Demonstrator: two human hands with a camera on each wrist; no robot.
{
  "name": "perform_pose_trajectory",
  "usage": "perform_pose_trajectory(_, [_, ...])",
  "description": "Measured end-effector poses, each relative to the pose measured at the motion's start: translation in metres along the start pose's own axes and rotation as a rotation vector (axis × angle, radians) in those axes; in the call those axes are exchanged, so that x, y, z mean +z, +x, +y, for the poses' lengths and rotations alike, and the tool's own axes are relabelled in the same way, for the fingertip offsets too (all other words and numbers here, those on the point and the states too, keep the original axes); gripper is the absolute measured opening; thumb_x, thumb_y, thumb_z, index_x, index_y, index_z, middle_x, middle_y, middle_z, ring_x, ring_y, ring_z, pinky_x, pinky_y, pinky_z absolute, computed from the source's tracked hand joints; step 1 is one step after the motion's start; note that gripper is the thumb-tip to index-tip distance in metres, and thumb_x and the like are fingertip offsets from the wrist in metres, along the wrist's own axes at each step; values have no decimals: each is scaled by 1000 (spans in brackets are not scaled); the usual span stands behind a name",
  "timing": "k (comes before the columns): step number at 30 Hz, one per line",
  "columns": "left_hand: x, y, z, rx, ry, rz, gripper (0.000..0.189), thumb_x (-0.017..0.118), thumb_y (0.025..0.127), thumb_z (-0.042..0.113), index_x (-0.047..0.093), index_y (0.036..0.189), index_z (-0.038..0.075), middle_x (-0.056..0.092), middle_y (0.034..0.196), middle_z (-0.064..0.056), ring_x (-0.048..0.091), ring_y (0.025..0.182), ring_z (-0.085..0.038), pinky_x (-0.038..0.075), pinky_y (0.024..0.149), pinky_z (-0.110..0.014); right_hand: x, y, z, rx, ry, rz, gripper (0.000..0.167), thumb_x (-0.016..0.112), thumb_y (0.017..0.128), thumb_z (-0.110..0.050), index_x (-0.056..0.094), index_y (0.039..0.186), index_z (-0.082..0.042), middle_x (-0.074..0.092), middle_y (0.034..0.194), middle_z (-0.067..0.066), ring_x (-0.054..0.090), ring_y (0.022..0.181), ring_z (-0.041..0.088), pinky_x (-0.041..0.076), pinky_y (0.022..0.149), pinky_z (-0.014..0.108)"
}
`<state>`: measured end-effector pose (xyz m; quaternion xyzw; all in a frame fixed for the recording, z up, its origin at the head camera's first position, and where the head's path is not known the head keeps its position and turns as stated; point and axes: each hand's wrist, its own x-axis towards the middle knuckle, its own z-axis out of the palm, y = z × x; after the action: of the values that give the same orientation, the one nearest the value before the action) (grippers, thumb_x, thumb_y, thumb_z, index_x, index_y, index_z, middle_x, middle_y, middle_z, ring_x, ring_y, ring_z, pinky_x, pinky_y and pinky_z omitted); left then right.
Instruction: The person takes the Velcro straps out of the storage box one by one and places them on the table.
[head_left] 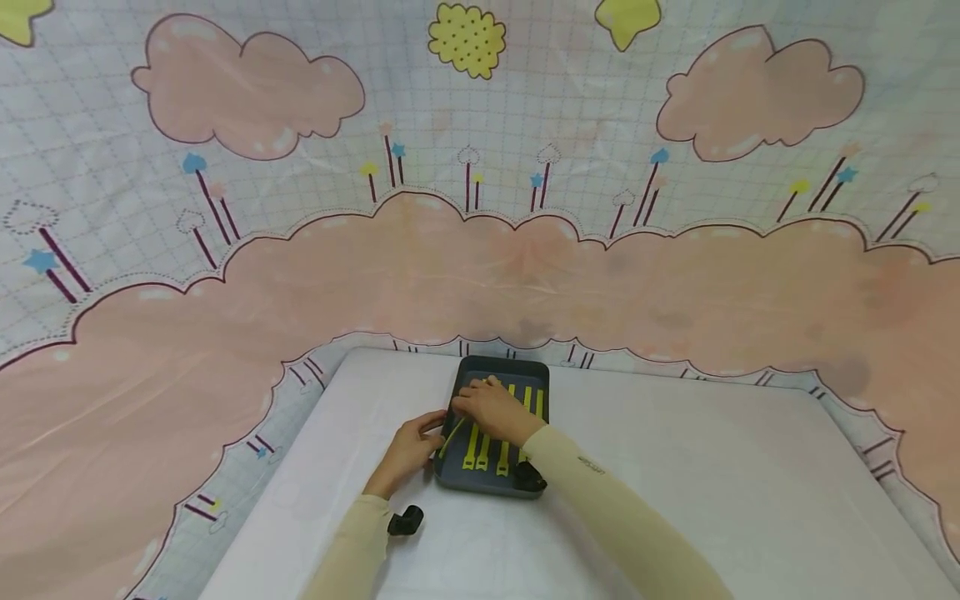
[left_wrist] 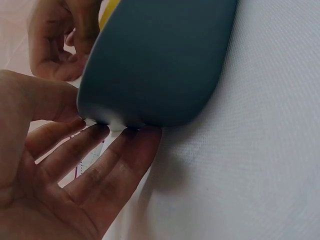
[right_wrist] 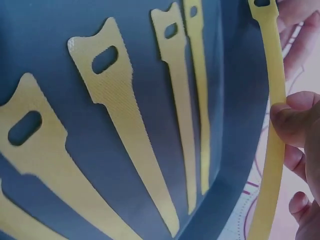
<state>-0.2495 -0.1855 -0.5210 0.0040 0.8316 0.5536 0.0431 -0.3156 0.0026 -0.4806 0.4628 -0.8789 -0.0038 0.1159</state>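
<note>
A dark grey rectangular tray (head_left: 487, 487) holds several yellow hook-and-loop cable ties (head_left: 503, 458), each with a slotted head. Over its left side, my right hand (head_left: 495, 408) pinches one cable tie (right_wrist: 273, 75) between thumb and fingers. The slotted head of that tie points toward my left hand (head_left: 408, 450), which is at the tray's left wall. In the left wrist view, fingertips (left_wrist: 145, 137) touch the outer wall and the thumb lies over the rim, its tip hidden. Whether that thumb also touches the tie cannot be told.
The tray stands on a white-covered table (head_left: 675, 483), near its back edge. Behind hangs a cloud-patterned cloth (head_left: 525, 275). One black wrist camera (head_left: 406, 521) is beside my left forearm; another (head_left: 529, 477) is above the tray's front right corner.
</note>
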Motion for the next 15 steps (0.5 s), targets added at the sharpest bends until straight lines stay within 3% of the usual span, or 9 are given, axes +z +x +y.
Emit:
perform_pose_trajectory(4, [0,2,-5,5,14,-1,52,59,89,4,55,140,10,60,138,-16,67,92,-18,52,57,-29,-8,-5,0,17,44,-9,14,67,93,-12,65,102,-23,66,100,-9,60,97,14,48,90,37])
perform_pose_trajectory(9, [0,4,-6,6,30,-5,51,58,89,5,55,140,11,60,138,-15,66,89,-17,51,57,-30,-17,-12,1,66,110,-26,21,66,94,-10,66,109,-23,67,109,-7,62,108,16,47,102,47])
perform_pose_trajectory(15, [3,4,-2,-6,42,20,52,58,87,3,56,138,9,61,135,-17,66,81,-16,50,56,-29,-22,-19,9,90,140,59,18,65,94,-10,69,108,-21,66,107,-6,63,103,15,51,92,40])
